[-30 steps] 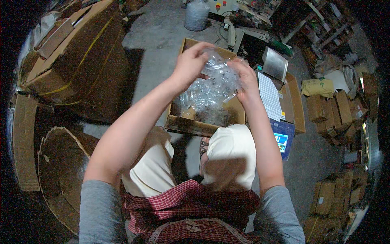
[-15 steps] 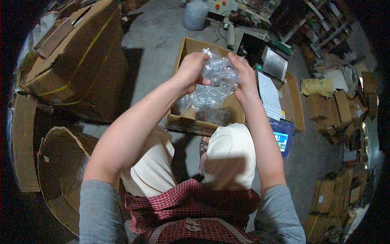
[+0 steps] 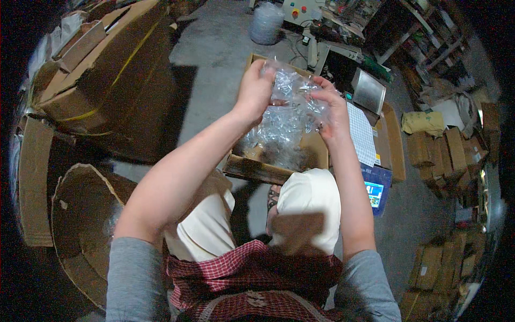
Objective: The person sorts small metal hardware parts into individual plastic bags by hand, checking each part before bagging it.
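Observation:
Crinkled clear plastic [image 3: 292, 83] is stretched between my two hands above an open cardboard box [image 3: 271, 170]. My left hand [image 3: 256, 94] grips its left side, thumb uppermost. On the right side, my right hand [image 3: 333, 110] has its fingers bent over the plastic. Whether the plastic is a bag or loose pieces, I cannot tell. More shiny clear plastic [image 3: 276, 142] lies below in the box, partly hidden by what I hold.
Right of the box are a blue device with a lit screen [image 3: 374, 194], a gridded white sheet [image 3: 360, 134] and another cardboard box [image 3: 397, 142]. A large carton [image 3: 118, 80] stands left, a round cardboard container [image 3: 80, 231] nearer. A plastic roll [image 3: 266, 24] stands at the back.
The plastic has been spread wider between my hands. My right hand has moved right, its fingers now bent further across the plastic. The whole view has shifted slightly.

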### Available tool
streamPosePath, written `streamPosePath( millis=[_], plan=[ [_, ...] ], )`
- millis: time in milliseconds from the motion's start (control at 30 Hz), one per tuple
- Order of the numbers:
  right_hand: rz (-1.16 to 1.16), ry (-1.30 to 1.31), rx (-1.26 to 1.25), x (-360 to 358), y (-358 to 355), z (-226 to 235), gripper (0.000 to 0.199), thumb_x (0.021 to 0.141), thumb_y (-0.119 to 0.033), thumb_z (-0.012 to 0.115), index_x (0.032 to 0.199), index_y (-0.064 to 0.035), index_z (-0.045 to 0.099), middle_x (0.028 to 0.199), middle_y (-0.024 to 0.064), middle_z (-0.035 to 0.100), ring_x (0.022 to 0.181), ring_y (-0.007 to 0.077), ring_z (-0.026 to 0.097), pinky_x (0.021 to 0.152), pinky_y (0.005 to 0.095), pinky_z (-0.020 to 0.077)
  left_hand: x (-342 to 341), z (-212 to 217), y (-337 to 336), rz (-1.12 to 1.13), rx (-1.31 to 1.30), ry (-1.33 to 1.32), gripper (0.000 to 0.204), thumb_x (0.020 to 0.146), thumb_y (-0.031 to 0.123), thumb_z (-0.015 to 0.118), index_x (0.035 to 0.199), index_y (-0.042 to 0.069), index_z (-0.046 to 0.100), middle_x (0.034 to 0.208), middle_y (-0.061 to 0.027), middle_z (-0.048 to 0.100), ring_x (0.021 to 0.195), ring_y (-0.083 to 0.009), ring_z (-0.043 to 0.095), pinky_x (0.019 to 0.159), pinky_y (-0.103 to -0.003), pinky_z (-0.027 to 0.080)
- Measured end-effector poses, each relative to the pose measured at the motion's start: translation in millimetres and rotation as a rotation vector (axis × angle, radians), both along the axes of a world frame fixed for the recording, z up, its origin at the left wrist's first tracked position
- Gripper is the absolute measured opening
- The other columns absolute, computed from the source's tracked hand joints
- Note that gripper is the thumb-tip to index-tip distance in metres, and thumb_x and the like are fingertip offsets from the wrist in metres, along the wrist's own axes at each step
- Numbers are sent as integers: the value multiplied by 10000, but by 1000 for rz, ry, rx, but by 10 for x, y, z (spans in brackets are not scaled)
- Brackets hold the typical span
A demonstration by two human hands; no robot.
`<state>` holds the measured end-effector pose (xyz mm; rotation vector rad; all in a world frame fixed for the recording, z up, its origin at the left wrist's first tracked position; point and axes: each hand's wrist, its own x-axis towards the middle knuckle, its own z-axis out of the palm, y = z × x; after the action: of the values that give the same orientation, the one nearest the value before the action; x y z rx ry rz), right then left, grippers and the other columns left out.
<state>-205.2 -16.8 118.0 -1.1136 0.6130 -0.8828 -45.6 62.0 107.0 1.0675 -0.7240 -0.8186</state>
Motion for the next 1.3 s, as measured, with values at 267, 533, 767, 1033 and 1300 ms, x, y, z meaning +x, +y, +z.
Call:
streamPosePath(
  millis=[267, 533, 767, 1033, 1300],
  plan=[
    [190, -314, 25, -61, 68, 137, 562, 648, -60, 542, 1205, 9, 518, 1122, 167, 607, 939, 260, 607, 874, 350, 505, 171, -50, 0, 126, 138, -633, 309, 950, 165, 529, 1232, 41, 552, 1037, -66, 639, 854, -183, 636, 675, -396, 574],
    [177, -20, -102, -54, 101, 62, 359, 732, -23, 619, 1085, 8, 569, 960, 111, 642, 798, 194, 626, 739, 307, 518, 123, 188, 190, -542, 198, 139, 567, 840, 545, 618, 1241, 151, 546, 1104, -11, 622, 875, -151, 608, 631, -336, 493],
    [176, 83, -177, 35, 204, 60, 289, 766, -44, 691, 1034, -10, 588, 893, 64, 632, 792, 164, 626, 728, 294, 512, 56, 105, 158, -373, 164, -89, 529, 828, 441, 702, 1218, 115, 557, 1071, -26, 633, 901, -141, 615, 665, -303, 485],
    [23, 27, -198, 10, 123, 32, 235, 784, -42, 685, 1004, -17, 608, 904, 64, 640, 783, 141, 614, 720, 269, 499, 201, 24, 70, -122, 88, -127, 363, 861, 157, 665, 1194, 69, 550, 948, -75, 631, 792, -187, 645, 478, -358, 555],
    [-72, -319, -236, -71, 97, 89, 247, 821, -22, 659, 1044, -14, 553, 947, 94, 637, 756, 156, 592, 701, 274, 486, 56, 54, 278, -664, 382, 133, 456, 896, 119, 566, 1335, 67, 453, 1169, -108, 606, 1036, -246, 621, 765, -509, 605]
  ],
)
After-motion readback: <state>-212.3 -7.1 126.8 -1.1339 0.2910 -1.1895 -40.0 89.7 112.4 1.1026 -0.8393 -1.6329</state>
